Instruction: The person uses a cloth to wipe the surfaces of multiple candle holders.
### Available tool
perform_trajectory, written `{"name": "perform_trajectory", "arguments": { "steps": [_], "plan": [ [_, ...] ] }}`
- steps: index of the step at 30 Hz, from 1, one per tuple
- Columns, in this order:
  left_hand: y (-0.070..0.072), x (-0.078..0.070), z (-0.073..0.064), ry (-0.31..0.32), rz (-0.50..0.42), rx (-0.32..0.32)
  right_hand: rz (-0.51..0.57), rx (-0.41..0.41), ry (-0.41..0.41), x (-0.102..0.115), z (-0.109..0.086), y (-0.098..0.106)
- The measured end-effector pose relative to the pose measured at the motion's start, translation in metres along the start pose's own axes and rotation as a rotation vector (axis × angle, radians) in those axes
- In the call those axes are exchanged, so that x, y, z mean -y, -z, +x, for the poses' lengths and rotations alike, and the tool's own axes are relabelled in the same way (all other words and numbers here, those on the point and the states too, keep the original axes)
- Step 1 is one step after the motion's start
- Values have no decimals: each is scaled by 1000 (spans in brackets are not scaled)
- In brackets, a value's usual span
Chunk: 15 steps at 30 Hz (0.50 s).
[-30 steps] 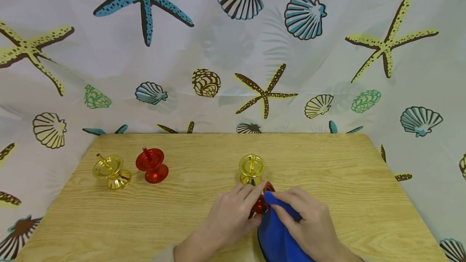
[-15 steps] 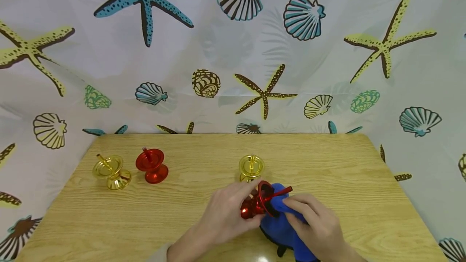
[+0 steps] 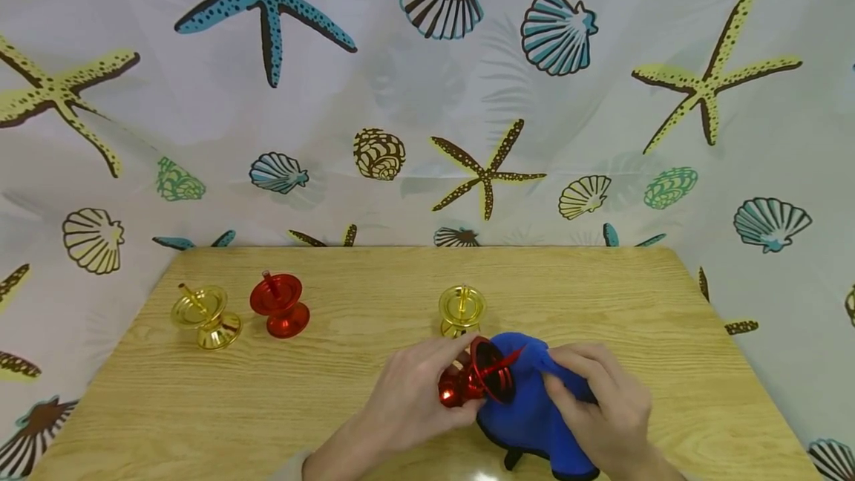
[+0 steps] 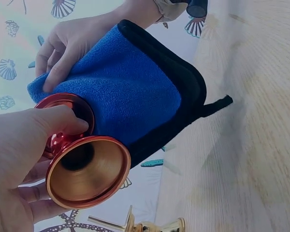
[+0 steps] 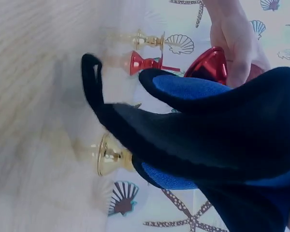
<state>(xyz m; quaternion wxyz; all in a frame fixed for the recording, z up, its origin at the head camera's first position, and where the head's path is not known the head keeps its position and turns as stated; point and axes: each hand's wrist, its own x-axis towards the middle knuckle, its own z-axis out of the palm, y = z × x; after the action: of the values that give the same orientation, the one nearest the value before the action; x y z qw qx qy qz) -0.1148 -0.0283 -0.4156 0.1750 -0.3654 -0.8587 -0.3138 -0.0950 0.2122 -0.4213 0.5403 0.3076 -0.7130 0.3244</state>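
Observation:
My left hand (image 3: 407, 392) grips a shiny red candle holder (image 3: 452, 390) by its stem, tilted so the dish and spike face right. In the left wrist view the thumb lies across the stem, and the hollow golden underside of the base (image 4: 89, 171) faces the camera. My right hand (image 3: 604, 399) pinches a blue cloth (image 3: 521, 421) with black edging and a small loop. The cloth hangs right beside the dish, its upper fold at the spike's tip; whether they touch I cannot tell. Just behind the left hand stands a gold candle holder (image 3: 462, 310).
At the table's left, another gold candle holder (image 3: 219, 330) and a second red candle holder (image 3: 287, 318) stand side by side. The wooden table (image 3: 320, 407) ends at the back against a hanging sheet (image 3: 374, 214) printed with shells and starfish.
The dish has turned and its spike, earlier hidden by the cloth and hands, now shows. My right hand has moved right with the cloth. The standing candle holders stay put.

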Motion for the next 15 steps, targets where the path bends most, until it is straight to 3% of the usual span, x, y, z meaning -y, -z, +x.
{"name": "perform_trajectory", "arguments": {
  "steps": [6,10,15],
  "plan": [
    [0,0,0,24,-30,10,56,80,10,9,-8,-7],
    [4,0,2,60,-117,65,232,154,45,12,-11,-10],
    [15,-1,4,174,-334,167,527,262,22,1,-8,-3]
  ]
}}
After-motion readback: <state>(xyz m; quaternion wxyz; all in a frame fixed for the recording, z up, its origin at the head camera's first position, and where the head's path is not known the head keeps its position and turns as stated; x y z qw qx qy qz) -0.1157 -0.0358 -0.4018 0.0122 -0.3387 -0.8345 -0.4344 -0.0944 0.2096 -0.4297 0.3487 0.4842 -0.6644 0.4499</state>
